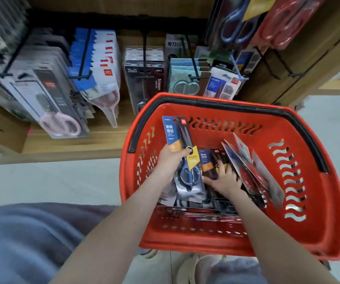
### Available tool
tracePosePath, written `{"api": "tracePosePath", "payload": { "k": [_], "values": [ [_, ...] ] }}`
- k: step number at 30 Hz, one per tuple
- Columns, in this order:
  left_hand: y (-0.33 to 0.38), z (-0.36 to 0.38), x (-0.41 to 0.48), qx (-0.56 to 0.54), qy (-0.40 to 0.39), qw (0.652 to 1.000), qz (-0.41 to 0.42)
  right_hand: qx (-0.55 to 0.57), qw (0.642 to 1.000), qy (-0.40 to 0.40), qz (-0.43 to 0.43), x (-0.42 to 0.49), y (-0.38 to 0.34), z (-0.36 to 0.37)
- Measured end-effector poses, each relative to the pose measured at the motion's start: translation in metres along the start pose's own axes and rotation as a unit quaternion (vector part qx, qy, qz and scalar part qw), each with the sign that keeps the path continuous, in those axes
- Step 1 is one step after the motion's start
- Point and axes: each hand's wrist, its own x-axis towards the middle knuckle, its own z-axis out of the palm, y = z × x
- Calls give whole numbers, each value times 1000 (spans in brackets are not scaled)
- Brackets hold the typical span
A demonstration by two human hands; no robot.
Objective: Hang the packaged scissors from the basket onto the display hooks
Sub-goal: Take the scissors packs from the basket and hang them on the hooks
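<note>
A red plastic basket sits on the floor in front of the display and holds several packaged scissors. My left hand grips a blue-and-orange pack of blue-handled scissors, lifted upright over the basket's left side. My right hand reaches down into the basket and its fingers curl onto a dark pack with an orange label. Packs with red scissors lean against the right side. Black display hooks above carry hanging scissor packs.
The wooden shelf below the hooks runs behind the basket. A pack with pink scissors hangs low at left. One bare hook sticks out at the right. My knees and shoes are at the bottom.
</note>
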Motion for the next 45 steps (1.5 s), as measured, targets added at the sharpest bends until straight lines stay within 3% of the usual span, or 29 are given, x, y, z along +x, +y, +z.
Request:
{"api": "tracePosePath", "payload": {
  "k": [6, 10, 19, 23, 30, 36, 45],
  "values": [
    [-18, 8, 13, -4, 33, 999, -1, 44, 997, -28, -51, 7, 18, -1],
    [-25, 14, 14, -22, 46, 999, 0, 125, 987, -4, -102, -3, 33, -11],
    [-31, 24, -16, -20, 11, 1000, 1, 333, 937, -103, -22, -28, 35, -28],
    [-16, 20, -33, -28, -18, 999, 10, 395, 916, -42, -51, -39, 28, -42],
    [45, 5, -58, -32, -37, 998, 48, 529, 832, -5, -167, -83, 9, -105],
    [122, 3, -88, -31, -122, 981, 150, 613, 735, 32, -287, -129, -26, -170],
    [201, 14, -118, -5, -139, 955, 261, 618, 688, 106, -364, -138, -47, -248]
  ]
}}
